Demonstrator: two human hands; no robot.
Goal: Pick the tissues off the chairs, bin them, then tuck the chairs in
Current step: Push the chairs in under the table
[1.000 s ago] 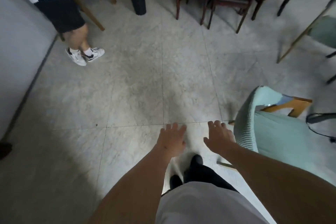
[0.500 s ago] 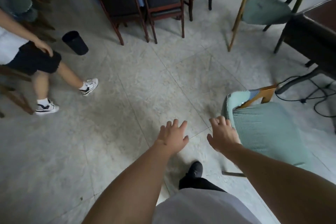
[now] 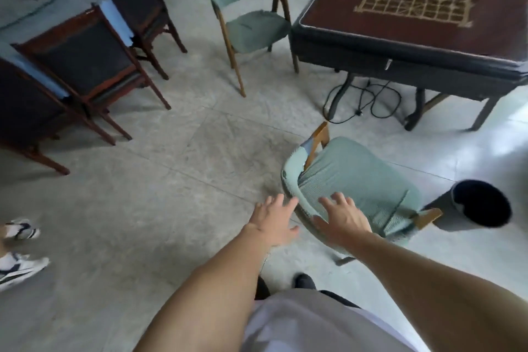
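Note:
A pale green padded chair [image 3: 360, 177] stands right in front of me, its curved back toward me and its seat bare. My right hand [image 3: 341, 218] hovers over the chair's back rim with fingers spread, holding nothing. My left hand [image 3: 274, 218] is open just left of the back rim, above the floor. A black bin [image 3: 480, 204] stands on the floor to the right of this chair. A second green chair [image 3: 251, 11] stands farther off beside the dark square table [image 3: 411, 34]. No tissue shows on either seat.
Dark wooden chairs [image 3: 85, 60] line a glass table at the far left. A black cable [image 3: 363, 103] lies coiled under the square table. Another person's white sneakers [image 3: 20, 254] stand at the left edge. Grey tiled floor spreads between the chairs.
The view has swung right, bringing the square table and a bin beside the near chair into sight. Both hands have reached forward to the near chair's back, the right one now over its rim.

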